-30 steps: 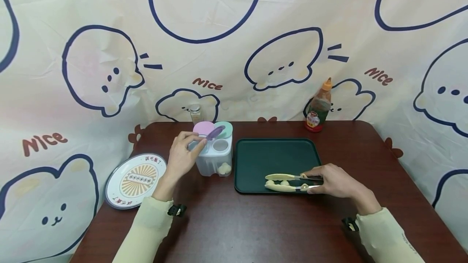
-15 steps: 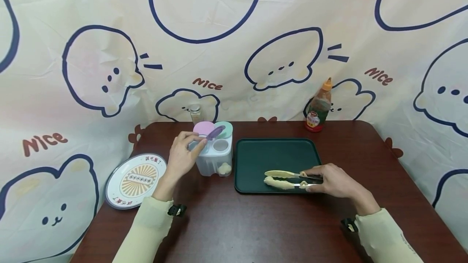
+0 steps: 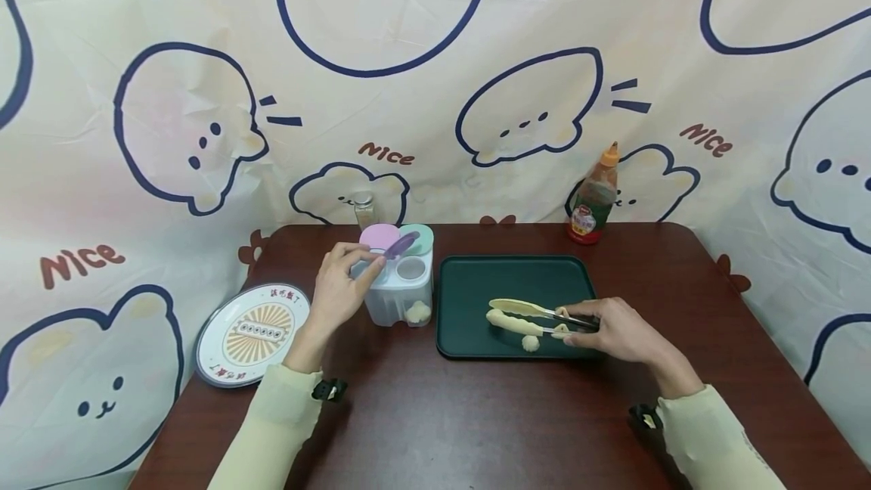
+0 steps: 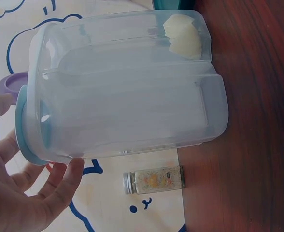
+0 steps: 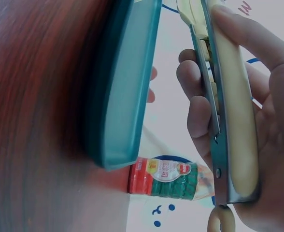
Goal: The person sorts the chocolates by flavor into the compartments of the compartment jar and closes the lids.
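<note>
In the head view my left hand [image 3: 340, 282] is at the top of a clear storage box [image 3: 391, 305] with round coloured lids. Its thumb and fingertips pinch the edge of a raised purple lid [image 3: 403, 244], beside an uncovered round opening. In the left wrist view, other fingers touch the box near a light blue lid [image 4: 23, 130]. A pale lump [image 4: 183, 36] lies inside the box bottom. My right hand [image 3: 615, 331] grips cream-tipped tongs [image 3: 513, 321], held over the dark green tray [image 3: 476, 278]. A small pale ball [image 3: 531, 343] shows just below the tongs' near arm.
A white printed plate [image 3: 218, 350] lies left of the box. Behind the box stands a small glass jar [image 3: 364, 210] with a metal cap. A sauce bottle [image 3: 592, 206] with an orange nozzle stands at the table's back right, against the patterned cloth.
The tongs have risen and shifted slightly left and back, away from the near tray edge. The pale ball, formerly between their arms, now shows below them. My left hand stays put.
</note>
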A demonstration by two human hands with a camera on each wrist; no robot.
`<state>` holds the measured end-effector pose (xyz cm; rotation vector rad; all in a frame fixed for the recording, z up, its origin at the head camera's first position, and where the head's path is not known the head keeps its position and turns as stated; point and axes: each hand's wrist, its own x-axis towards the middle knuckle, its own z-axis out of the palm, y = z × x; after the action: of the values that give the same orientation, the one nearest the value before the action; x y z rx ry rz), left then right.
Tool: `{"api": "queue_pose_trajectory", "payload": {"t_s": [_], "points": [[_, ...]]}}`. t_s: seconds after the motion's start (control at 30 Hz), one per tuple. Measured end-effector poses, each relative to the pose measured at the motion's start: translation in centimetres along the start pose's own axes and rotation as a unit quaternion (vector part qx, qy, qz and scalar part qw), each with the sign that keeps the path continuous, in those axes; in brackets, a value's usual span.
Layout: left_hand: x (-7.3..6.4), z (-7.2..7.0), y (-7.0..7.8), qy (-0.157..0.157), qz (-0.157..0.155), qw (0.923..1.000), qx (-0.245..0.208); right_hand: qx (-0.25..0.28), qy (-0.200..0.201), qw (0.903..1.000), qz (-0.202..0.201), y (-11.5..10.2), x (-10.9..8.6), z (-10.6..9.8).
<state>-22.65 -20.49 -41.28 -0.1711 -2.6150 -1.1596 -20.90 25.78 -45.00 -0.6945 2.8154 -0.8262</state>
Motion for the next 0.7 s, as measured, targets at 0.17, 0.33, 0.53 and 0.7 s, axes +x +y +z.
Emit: {"api": "queue_pose_trajectory", "payload": {"t_s": [0.17, 0.33, 0.53, 0.7], "points": [[0.0, 0.0, 0.0, 0.000, -0.001, 1.0000, -0.002, 0.008, 0.010, 0.9999, -0.003, -0.6, 0.3, -0.1], [0.0, 0.0, 0.0, -0.002, -0.004, 1.0000, -0.001, 0.002, 0.025, 0.9996, -0.016, -1.4, 0.8, -0.2], [-0.1, 0.1, 0.0, -0.002, -0.006, 1.0000, -0.001, 0.006, 0.045, 0.9987, -0.022, -2.5, 1.5, -0.3], [0.0, 0.0, 0.0, 0.000, -0.004, 1.0000, 0.000, 0.005, 0.059, 0.9982, -0.014, -3.5, 2.1, -0.5]]}}
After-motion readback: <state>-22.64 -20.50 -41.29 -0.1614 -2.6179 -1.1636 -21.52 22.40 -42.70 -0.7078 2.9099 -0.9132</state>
